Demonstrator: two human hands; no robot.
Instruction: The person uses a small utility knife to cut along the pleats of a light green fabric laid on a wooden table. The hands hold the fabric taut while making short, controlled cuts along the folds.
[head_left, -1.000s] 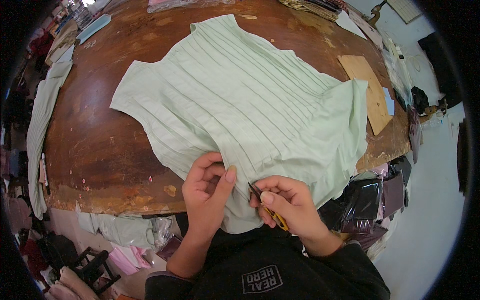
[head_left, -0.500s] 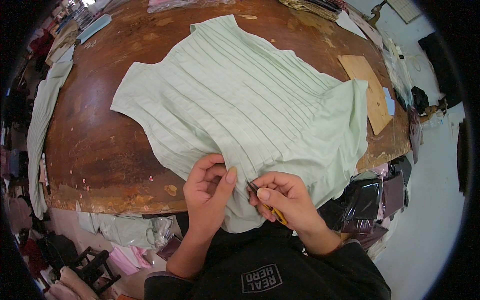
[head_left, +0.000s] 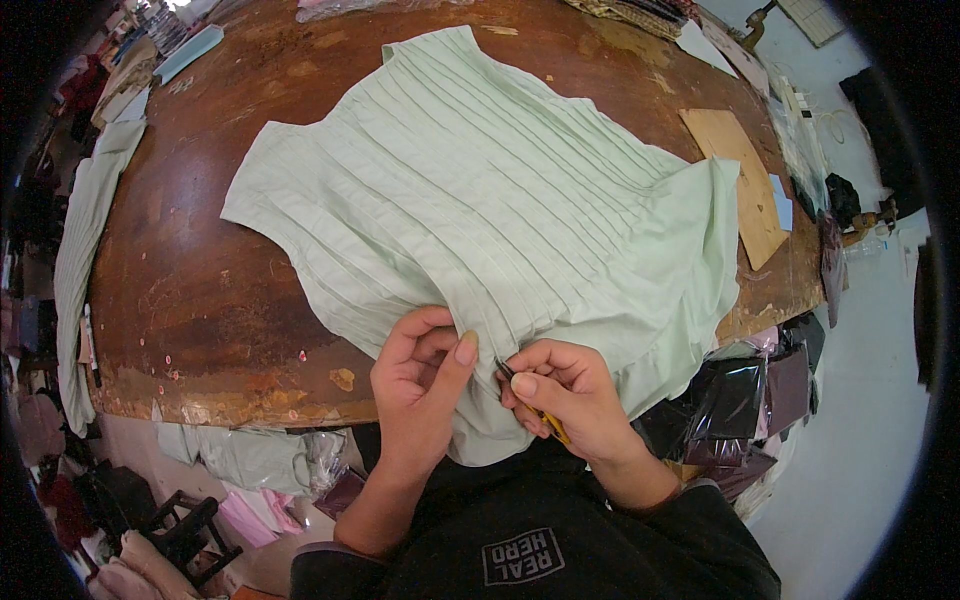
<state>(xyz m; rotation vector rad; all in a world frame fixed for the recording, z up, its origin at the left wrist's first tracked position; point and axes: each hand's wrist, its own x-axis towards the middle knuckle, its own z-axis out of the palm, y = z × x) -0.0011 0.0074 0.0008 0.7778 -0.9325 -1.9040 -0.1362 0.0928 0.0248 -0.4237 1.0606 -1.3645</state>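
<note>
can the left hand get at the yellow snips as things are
Probably not easily: though the left hand is close by, the right hand wraps most of the yellow snips, leaving mainly their dark blades exposed, and the left fingers are occupied at the pale green garment.

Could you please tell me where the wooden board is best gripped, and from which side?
Probably the near end of the wooden board, from the person's side: it lies bare there, while the pale green garment overlaps part of its left edge and a blue sheet shows at its right.
</note>
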